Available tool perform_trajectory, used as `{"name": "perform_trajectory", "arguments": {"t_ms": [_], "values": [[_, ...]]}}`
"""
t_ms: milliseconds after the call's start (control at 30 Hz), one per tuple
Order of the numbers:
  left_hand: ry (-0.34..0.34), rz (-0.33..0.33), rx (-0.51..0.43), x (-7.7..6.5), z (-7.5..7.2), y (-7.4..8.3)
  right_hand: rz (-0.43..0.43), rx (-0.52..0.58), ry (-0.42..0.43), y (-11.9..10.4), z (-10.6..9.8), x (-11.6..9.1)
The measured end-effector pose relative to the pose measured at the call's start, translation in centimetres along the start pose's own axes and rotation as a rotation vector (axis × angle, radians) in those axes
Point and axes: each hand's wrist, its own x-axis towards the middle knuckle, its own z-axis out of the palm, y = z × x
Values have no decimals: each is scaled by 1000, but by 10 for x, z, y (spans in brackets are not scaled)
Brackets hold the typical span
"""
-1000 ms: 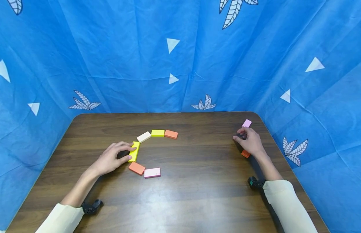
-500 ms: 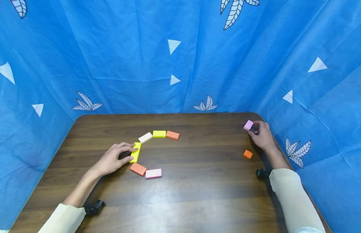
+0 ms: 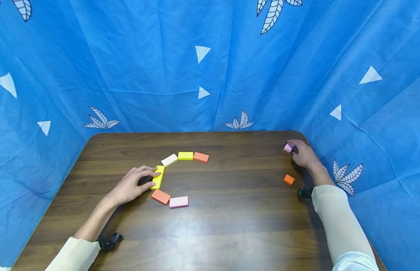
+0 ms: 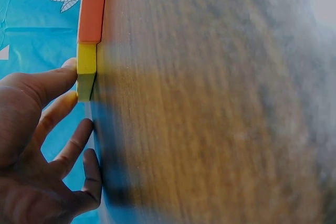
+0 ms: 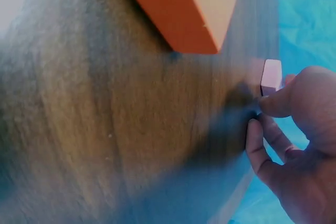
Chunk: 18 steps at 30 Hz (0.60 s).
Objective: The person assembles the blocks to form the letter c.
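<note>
My left hand (image 3: 130,184) rests its thumb and fingertips on the top of a long yellow block (image 3: 158,177), its fingers loosely spread. The left wrist view shows thumb and index finger at this yellow block (image 4: 86,72), which meets an orange-red block (image 4: 93,9). At the far right corner of the table, my right hand (image 3: 304,153) pinches a small pink block (image 3: 288,147) between index finger and thumb. In the right wrist view the pink block (image 5: 271,76) shows just past the thumb. An orange block (image 3: 288,179) lies nearer to me, below the right hand.
Flat blocks form a curved row on the wooden table (image 3: 230,218): orange-red (image 3: 201,157), yellow (image 3: 185,156), white (image 3: 169,160), then past the held yellow one, orange-red (image 3: 160,197) and pink (image 3: 178,202). A blue curtain (image 3: 145,67) surrounds the table's far edge and sides.
The right hand has moved from above the orange block out to the pink block, and its index finger now reaches over that block. The left hand stays on the yellow block.
</note>
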Motion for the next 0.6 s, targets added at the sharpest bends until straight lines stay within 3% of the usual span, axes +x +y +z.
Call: {"name": "perform_trajectory", "arguments": {"t_ms": [400,600], "values": [[-17,-18,1,2,1,-7,57,7,83,0,9,-7],[-11,-12,3,1,1,-8,43,0,97,1,10,-8]]}}
